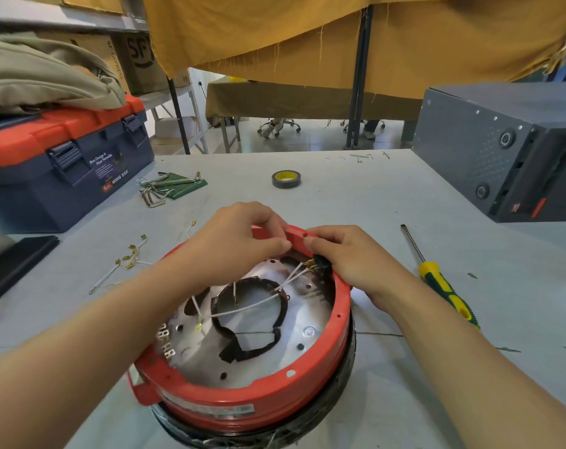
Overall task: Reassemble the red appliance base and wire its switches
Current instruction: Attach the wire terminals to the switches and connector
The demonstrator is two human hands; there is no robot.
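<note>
The left hand (239, 238) is curling its fingers (277, 246) against the far rim of the red base (307, 358), the fingertips pressing on the red rim block (296, 236) at the back edge. The right hand (349, 257) is facing it from the other side, its thumb and forefinger pinching the same block, while its lower fingers are wrapping round a small black switch (320, 264) seated just inside the rim. Both hands are holding narrow; neither is spread wide.

Just below the right fingers, white wires (294, 275) are running from the brass terminals of the switch down across the silver metal plate (307, 315) inside the base. Under the left fingers, a black ring (281, 306) of wrapped material is lying on the plate, with another white wire crossing its opening.

The red base is sitting upside down on the grey table (388, 196), directly below both wrists, resting on a black lower part (340, 387).

Left of the left hand, loose wires with brass connectors (129, 257) are lying on the table. Beyond the fingers, a roll of black tape (286, 179) is lying flat. Further left, hex keys (165, 184) are lying on a green pouch, beside a blue and red toolbox (64, 163). Right of the right hand, a screwdriver (437, 273) with a yellow and green handle is lying apart from the base. A dark grey box (489, 147) is standing at the far right.
</note>
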